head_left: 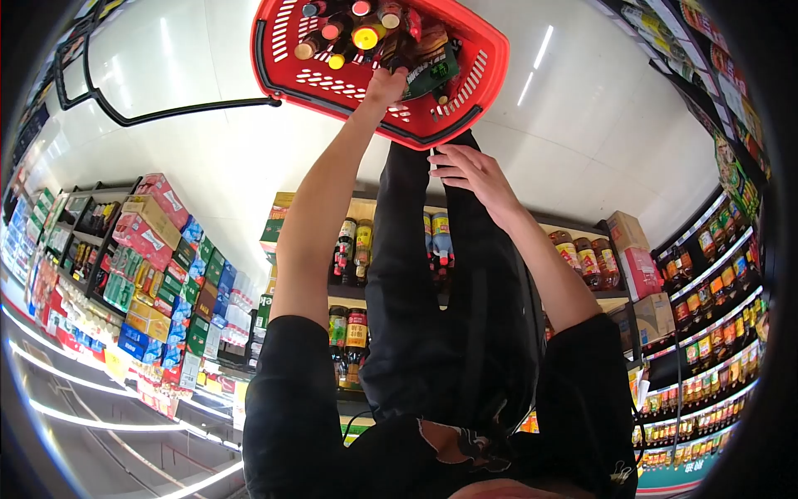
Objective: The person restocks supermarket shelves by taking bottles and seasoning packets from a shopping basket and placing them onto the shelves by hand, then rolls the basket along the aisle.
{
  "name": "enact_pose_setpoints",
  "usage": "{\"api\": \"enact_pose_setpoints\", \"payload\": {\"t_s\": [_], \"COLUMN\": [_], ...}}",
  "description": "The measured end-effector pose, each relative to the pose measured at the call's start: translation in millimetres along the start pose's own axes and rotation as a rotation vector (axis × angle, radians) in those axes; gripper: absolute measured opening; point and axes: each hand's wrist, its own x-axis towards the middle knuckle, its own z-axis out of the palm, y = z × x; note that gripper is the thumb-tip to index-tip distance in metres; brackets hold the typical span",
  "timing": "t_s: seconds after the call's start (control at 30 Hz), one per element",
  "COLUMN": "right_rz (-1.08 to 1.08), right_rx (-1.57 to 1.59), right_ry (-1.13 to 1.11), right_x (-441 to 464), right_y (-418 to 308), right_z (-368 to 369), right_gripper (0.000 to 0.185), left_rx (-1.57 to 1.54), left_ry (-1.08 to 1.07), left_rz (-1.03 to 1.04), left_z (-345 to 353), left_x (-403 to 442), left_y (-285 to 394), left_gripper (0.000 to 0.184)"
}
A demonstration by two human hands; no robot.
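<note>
My left hand (388, 86) reaches down into a red shopping basket (287, 79) with slotted walls. Its fingers are closed around what looks like a dark bottle (401, 56), mostly hidden. Against that hand lies a dark green package (434, 75) with pale lettering. Several capped bottles stand packed in the basket, among them one with a broad yellow cap (365, 37). Just outside the near rim, my right hand (475, 173) hangs in front of my dark trousers, its fingers stretched and slightly apart, with nothing visible in them.
Pale glossy floor (582, 108) surrounds the basket. Behind my legs, a shelf unit holds sauce bottles (356, 328) and large jars (586, 262). Stacked drink cartons (158, 241) rise on the left. Curved shelves of bottles (715, 316) line the right. A black metal frame (183, 110) stands near the basket.
</note>
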Motion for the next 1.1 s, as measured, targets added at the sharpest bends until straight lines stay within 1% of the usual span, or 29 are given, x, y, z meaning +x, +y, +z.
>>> {"api": "enact_pose_setpoints", "payload": {"t_s": [0.07,0.17,0.2,0.27,0.33,0.4,0.47,0.53,0.6,0.67,0.7,0.77,0.8,0.87,0.9,0.93,1.0,1.03,1.07,1.1], "right_rz": [-0.002,-0.010,-0.013,0.001,0.011,-0.022,-0.026,-0.035,-0.059,-0.066,-0.071,-0.068,-0.064,-0.078,-0.100,-0.104,-0.072,-0.073,-0.076,-0.079], "right_rx": [0.016,0.027,0.022,0.017,0.015,0.035,0.044,0.050,0.046,0.045,0.041,0.054,0.067,0.065,0.058,0.061,0.042,0.046,0.049,0.051], "right_ry": [0.012,0.018,0.022,0.045,0.065,0.055,0.057,0.056,0.056,0.062,0.068,0.062,0.053,0.038,0.027,0.020,0.035,0.032,0.031,0.029], "right_x": [-3,-6,-7,-8,-10,-11,-11,-10,-12,-12,-12,-13,-14,-17,-17,-17,-17,-18,-19,-19], "right_y": [1,4,3,2,-1,1,3,1,1,2,3,6,6,5,4,3,1,0,-2,-4], "right_z": [-6,-14,-17,-21,-23,-26,-26,-26,-23,-20,-19,-17,-16,-14,-13,-13,-11,-10,-9,-8], "right_gripper": [0.051,0.050,0.050,0.044,0.043,0.042,0.042,0.041,0.042,0.042,0.042,0.042,0.041,0.041,0.041,0.041,0.041,0.041,0.040,0.040], "left_rx": [0.018,0.013,0.009,0.084,0.069,0.063,0.105,0.111,0.133,0.244,0.245,0.317,0.319,0.603,0.673,0.677,0.859,0.901,0.905,0.938], "left_ry": [-0.007,-0.078,-0.080,-0.051,-0.051,-0.054,-0.077,-0.020,-0.020,0.024,0.022,0.053,0.054,0.174,0.183,0.190,0.273,0.290,0.293,0.307], "left_rz": [0.013,-0.111,-0.106,-0.118,-0.102,-0.141,-0.155,-0.131,-0.142,-0.185,-0.184,-0.158,-0.161,-0.034,-0.046,-0.046,0.090,0.188,0.189,0.270], "left_z": [-1,-5,-5,-4,-4,-4,-2,1,2,4,4,2,2,-2,-2,-2,-3,-5,-7,-11], "left_x": [19,48,53,61,64,70,78,78,85,102,98,84,86,87,76,62,38,32,29,24], "left_y": [3,8,12,16,18,17,15,19,19,16,20,29,25,14,18,26,36,36,37,40], "left_gripper": [0.040,0.031,0.031,0.028,0.026,0.025,0.027,0.027,0.030,0.035,0.035,0.049,0.049,0.061,0.068,0.068,0.064,0.062,0.062,0.061]}}
